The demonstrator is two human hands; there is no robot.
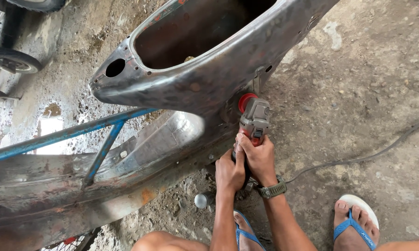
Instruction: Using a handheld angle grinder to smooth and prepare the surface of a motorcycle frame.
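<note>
Rough concrete floor (367,93), dusty and stained, carries the work. At left, a blue tube frame (70,132) runs along a bare steel body shell (195,79). Left hand (229,173) is closed round the grinder's (253,122) rear grip; right hand (259,158), just beside it and nearer the head, is wrapped round the body. Grinder's long axis points up and away from both hands, its red-backed disc against the shell's lower edge. Cord (358,158) trails right.

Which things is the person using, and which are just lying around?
In use:
grinder, held in left hand and right hand
metal body
cord

Lying about:
blue frame
tyre
puddle
</note>
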